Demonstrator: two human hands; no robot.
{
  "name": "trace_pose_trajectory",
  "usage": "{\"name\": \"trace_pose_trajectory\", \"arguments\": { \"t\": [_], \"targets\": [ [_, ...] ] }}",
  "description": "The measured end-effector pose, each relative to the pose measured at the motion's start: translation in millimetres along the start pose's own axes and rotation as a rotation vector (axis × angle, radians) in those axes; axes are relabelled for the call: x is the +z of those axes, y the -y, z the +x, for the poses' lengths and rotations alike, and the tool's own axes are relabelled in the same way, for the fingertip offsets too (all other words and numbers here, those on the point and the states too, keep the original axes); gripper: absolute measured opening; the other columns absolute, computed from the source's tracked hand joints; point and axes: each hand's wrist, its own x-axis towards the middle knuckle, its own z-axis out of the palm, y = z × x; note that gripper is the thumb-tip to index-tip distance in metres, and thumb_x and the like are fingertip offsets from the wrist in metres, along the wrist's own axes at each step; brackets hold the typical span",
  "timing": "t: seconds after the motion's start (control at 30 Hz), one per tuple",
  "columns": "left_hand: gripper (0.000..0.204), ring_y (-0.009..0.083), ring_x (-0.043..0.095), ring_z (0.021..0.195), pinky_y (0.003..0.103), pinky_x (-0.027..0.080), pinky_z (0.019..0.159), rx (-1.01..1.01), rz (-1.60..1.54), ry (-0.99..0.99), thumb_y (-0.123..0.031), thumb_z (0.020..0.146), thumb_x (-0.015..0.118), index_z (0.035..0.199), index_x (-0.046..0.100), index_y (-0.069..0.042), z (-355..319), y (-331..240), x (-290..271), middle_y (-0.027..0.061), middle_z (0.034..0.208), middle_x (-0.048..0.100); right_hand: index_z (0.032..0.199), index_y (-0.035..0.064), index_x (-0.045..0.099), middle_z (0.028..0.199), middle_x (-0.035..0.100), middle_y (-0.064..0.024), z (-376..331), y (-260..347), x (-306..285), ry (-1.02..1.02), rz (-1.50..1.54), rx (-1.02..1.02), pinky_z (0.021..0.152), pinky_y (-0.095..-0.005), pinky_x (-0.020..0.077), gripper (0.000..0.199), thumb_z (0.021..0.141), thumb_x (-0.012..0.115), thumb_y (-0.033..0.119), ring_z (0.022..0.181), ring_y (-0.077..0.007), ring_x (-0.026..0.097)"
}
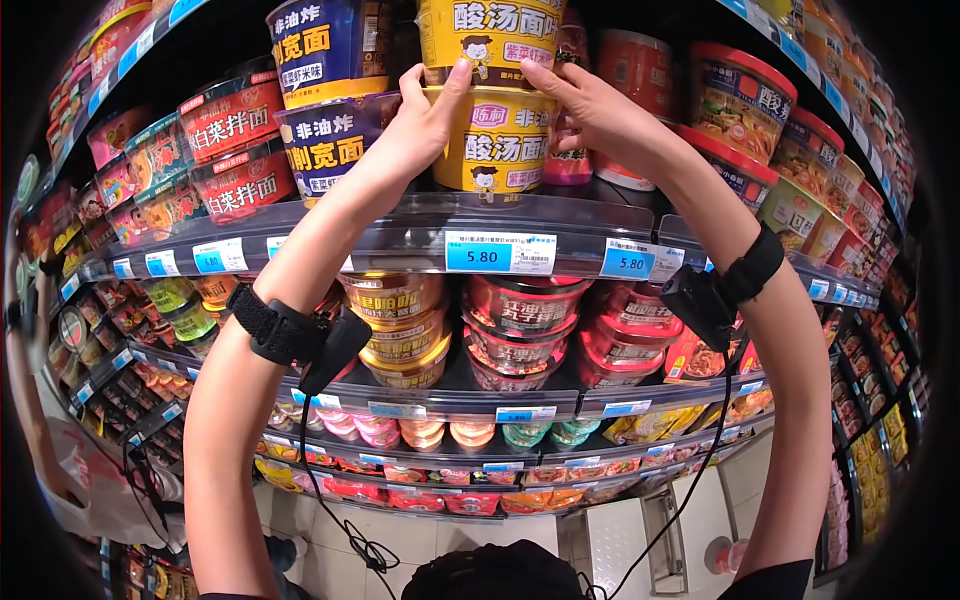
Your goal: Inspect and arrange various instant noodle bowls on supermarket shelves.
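Head view shows both hands raised to the upper shelf (400,235), closed on the sides of a yellow bowl (492,140) of instant noodles. Left hand (425,125) grips the bowl's left side near the rim, thumb up against the lid edge; right hand (600,115) presses its right side, fingers reaching over the top edge. That bowl stands on the shelf, roughly at its middle, with a second yellow bowl (490,35) stacked on top of it. Each wrist wears a black band, the left band (272,325) and the right band (752,262), each with a small black device and a cable (330,500) hanging down. Just left of the held bowl stand two stacked blue bowls (330,90), and further left red bowls (235,150) in two tiers. Right of it sit a pink cup (572,150) and red-lidded bowls (740,95), with more bowls curving away to the far right. Blue and white price tags (500,252) line the shelf's front edge. On the shelf below are gold bowls (400,320) and dark red bowls (525,320), also stacked. Lower shelves hold small pastel cups (425,432) and flat packets (470,500). At the far left edge part of another person (60,450) in pale clothing shows.
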Motion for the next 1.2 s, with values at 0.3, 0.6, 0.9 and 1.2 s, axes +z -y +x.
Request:
{"name": "trace_pose_trajectory", "arguments": {
  "t": [0.3, 0.6, 0.9, 1.2],
  "targets": [
    [0.092, 0.0242, 0.032, 0.123, 0.035, 0.023, 0.101, -0.005, -0.069, -0.025, -0.062, 0.081, 0.043, 0.133, -0.004, -0.002, -1.7, -3.3, 8.6, 0.0218, 0.131, 0.03, 0.111, 0.0027, 0.049, 0.085, 0.056, -0.0038, 2.7, 0.8, -2.7, 0.037, -0.058, 0.009, 0.059, -0.0188, 0.0441, 0.06, 0.078, 0.057, 0.053, 0.065, -0.0056, 0.051],
    [0.089, 0.0278, 0.032, 0.123, 0.036, 0.024, 0.101, -0.02, -0.048, -0.054, -0.059, 0.082, 0.044, 0.135, 0.002, -0.001, -12.0, -0.3, 0.7, 0.0246, 0.131, 0.032, 0.108, -0.001, 0.051, 0.079, 0.055, -0.0046, -7.4, -5.1, -2.8, -0.104, 0.039, -0.028, 0.059, -0.023, 0.0428, 0.068, 0.075, 0.057, 0.058, 0.066, -0.0104, 0.05],
    [0.042, 0.0213, 0.052, 0.057, 0.031, 0.042, 0.046, 0.718, 1.054, -0.336, -0.004, 0.068, 0.06, 0.109, 0.056, -0.004, -137.9, 26.3, 20.7, 0.0084, 0.067, 0.05, 0.124, 0.0057, 0.045, 0.044, 0.042, 0.0002, -146.1, -48.2, 57.9, -0.143, -0.967, -0.656, 0.034, -0.0303, 0.0304, 0.048, 0.081, 0.058, 0.02, 0.035, -0.0135, 0.044],
    [0.051, 0.0179, 0.05, 0.039, 0.031, 0.037, 0.038, 0.453, 1.17, -0.188, -0.006, 0.074, 0.059, 0.123, 0.048, -0.01, -147.9, 36.7, 45.1, 0.0053, 0.052, 0.053, 0.127, 0.0025, 0.042, 0.04, 0.043, 0.0014, -140.8, -52.2, 81.5, -0.145, -1.053, -0.586, 0.032, -0.0284, 0.0311, 0.053, 0.081, 0.058, 0.026, 0.032, -0.0119, 0.042]
  ]
}}
